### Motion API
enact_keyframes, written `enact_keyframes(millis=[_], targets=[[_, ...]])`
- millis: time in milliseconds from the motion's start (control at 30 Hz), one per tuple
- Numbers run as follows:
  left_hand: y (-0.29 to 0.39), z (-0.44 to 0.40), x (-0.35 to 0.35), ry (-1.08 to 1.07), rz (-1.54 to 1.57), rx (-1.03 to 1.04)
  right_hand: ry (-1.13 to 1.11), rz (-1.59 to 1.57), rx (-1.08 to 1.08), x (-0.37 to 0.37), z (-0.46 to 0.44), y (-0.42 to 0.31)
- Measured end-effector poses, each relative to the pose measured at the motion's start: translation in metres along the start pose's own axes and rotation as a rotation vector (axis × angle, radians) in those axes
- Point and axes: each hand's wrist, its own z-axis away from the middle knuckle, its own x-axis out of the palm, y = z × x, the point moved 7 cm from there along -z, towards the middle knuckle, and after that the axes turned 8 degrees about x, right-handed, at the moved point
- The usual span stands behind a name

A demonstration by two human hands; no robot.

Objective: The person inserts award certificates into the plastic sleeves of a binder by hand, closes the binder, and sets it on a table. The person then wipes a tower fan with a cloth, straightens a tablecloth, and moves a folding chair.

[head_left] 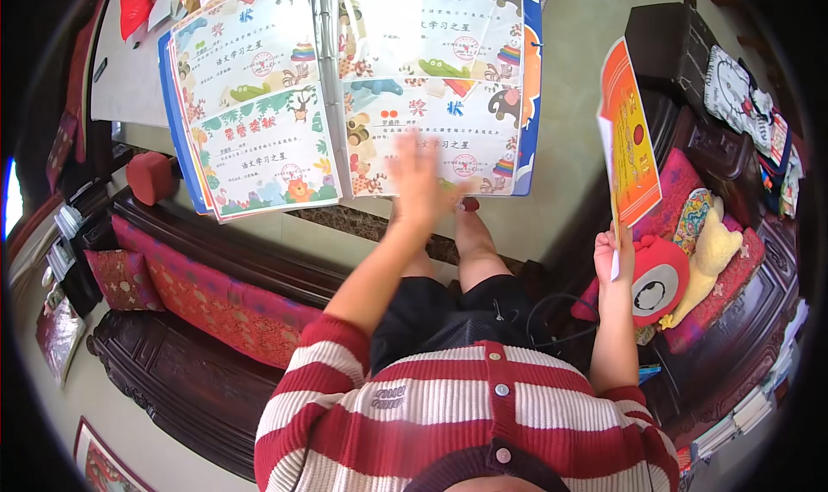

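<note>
Blue binder (532,104): open at 12 o'clock, metal spine (325,52) between the pages, 4 certificates (269,151) showing, 2 per side, glare over the upper right one.
Left hand (421,177): near 12 o'clock, over the lower edge of the lower right certificate; blurred, fingers seem spread; whether it touches the page, I cannot tell.
Right hand (611,255): at 3 o'clock, pinching the bottom end of the orange sheet.
Orange sheet (636,138): at 2 o'clock, held upright and apart from the binder, yellow panel in its middle, white paper along its left edge.
Table (129,87): white, at 11 o'clock, left of the binder.
Sofas: dark carved wood, 1 at 8 o'clock with a red runner (216,276), 1 at 3 o'clock.
Toys: red one (660,281) and yellow one (711,255), side by side at 3 o'clock, just beyond the right hand.
Shirt (431,397): red and white stripes, at 6 o'clock.
</note>
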Motion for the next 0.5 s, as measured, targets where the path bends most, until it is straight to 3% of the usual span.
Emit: enact_keyframes(millis=[67, 167, 367, 500], targets=[[0.035, -0.003, 0.033, -0.132, 0.052, 0.044, 0.092, 0.034, -0.013, 0.013, 0.005, 0.000], [0.033, -0.008, 0.064, -0.182, 0.007, 0.008, -0.004, -0.003, 0.003, 0.002, 0.005, -0.003], [0.032, -0.003, 0.066, -0.131, -0.011, 0.020, -0.146, 0.004, 0.019, -0.032, 0.004, -0.002], [0.029, -0.007, 0.060, 0.051, -0.038, 0.080, 0.014, -0.018, 0.002, -0.024, 0.008, 0.000]])
